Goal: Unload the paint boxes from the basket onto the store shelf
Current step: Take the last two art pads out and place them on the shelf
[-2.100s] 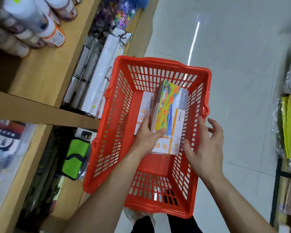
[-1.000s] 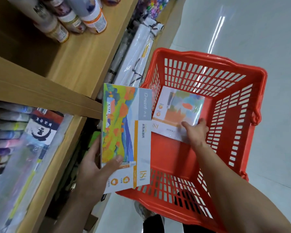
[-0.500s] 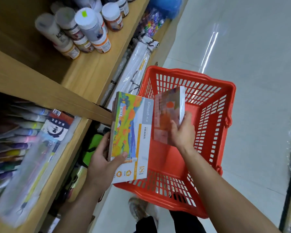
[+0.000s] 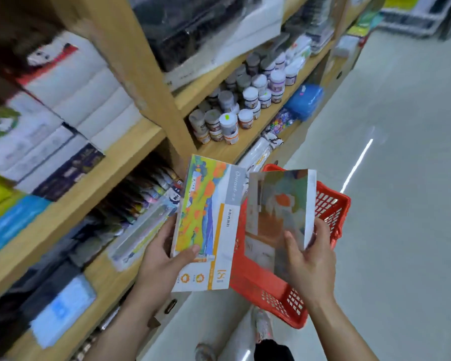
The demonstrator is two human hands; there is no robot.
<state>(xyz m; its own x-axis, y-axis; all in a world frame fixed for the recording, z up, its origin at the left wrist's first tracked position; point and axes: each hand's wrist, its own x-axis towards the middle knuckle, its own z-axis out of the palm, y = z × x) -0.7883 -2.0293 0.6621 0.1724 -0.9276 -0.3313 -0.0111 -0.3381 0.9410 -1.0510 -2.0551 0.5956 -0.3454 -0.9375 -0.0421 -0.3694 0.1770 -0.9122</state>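
My left hand grips a tall paint box with a bright yellow, orange and green picture, white at the bottom, held upright above the floor beside the shelf. My right hand holds a second paint box, blurred, with an orange and green cover, tilted over the red plastic basket. The basket sits below and behind both boxes; its inside is mostly hidden by them. The wooden store shelf runs along the left.
White-capped paint jars stand on the middle shelf. White and dark boxes fill the upper left bay, pens and packets the bay below. Rolled paper and a blue bag lie lower down. The pale tiled aisle floor lies to the right.
Both hands have lifted their boxes higher above the basket. My view has swung up and left toward the shelves, so the basket now sits lower and is mostly covered.
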